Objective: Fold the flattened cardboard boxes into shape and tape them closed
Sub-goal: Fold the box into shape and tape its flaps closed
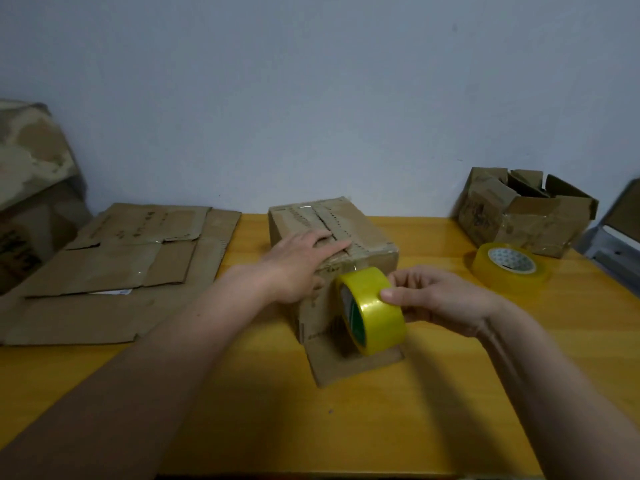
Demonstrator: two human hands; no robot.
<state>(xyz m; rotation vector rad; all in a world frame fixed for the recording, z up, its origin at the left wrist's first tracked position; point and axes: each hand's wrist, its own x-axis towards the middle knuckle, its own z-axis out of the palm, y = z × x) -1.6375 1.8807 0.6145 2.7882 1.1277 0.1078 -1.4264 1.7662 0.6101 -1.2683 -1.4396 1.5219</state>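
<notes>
Left hand (304,261) flat on box (367,233) mid-frame, pinning flaps; right hand (440,299) grips tape roll (372,311) against its near side to start the strip.

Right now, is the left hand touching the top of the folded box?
Touching. In the head view the left hand lies flat on the top flaps of the folded box, its straight fingers pressing beside the centre seam.

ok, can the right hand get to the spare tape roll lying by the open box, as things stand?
Probably not straight away. The path across the table to the spare tape roll looks free, but the right hand already grips a tape roll against the box and would have to let go first.
</notes>
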